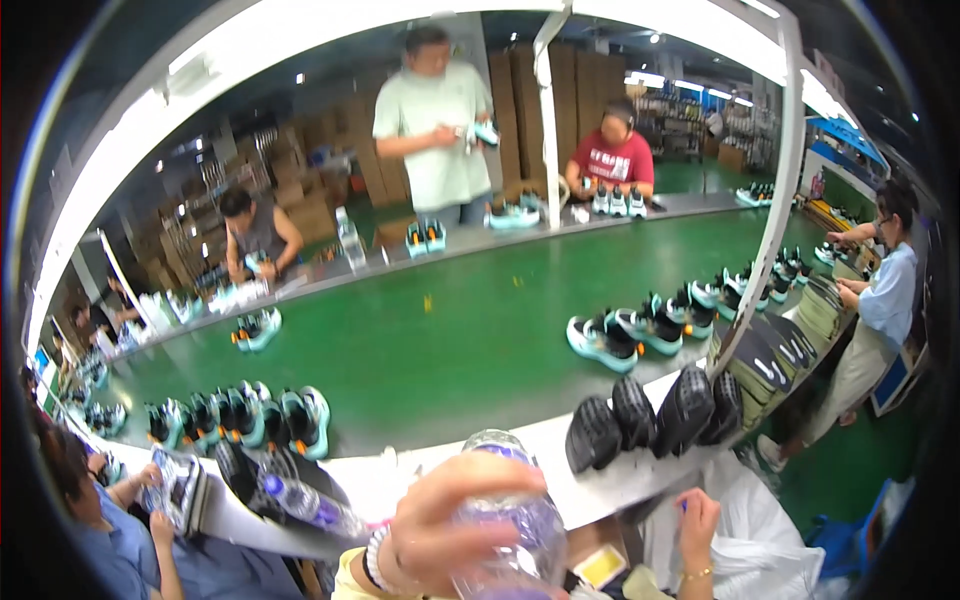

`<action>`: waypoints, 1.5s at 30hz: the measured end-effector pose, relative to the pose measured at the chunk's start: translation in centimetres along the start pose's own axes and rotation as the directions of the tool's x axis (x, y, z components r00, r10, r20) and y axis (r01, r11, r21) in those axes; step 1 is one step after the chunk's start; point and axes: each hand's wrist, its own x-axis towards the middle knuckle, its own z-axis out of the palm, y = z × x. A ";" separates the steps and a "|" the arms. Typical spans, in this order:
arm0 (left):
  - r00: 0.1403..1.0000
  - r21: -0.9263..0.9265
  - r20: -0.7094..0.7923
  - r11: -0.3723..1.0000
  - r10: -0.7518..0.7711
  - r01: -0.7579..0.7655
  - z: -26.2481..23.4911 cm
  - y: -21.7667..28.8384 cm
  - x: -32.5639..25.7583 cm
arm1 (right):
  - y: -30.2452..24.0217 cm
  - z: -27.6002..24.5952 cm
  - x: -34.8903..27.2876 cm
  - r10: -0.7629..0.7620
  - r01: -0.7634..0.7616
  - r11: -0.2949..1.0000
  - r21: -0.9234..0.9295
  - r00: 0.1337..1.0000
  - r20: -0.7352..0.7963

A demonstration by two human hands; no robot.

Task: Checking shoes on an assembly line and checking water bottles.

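Because the left hand (445,525) has its fingers curled around a clear plastic bottle (515,550) with a purplish label, close to the wearer and in front of the white table (592,494), a slackened grip could let it drop. The right hand (697,522) has its fingertips nearly closed on what looks like a small purple cap (685,506); if the bottle is open, which I cannot tell, tilting or squeezing it could spill liquid.

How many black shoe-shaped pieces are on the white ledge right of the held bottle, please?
4 in a row: the leftmost piece, the second piece, the third piece and the rightmost piece, partly covered; others may be hidden behind.
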 end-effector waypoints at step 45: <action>0.355 0.163 0.304 0.415 -0.884 0.895 4.4 -6.4 -17.3 | -13.7 14.3 2.0 -0.473 0.729 0.672 -0.127 0.555 0.684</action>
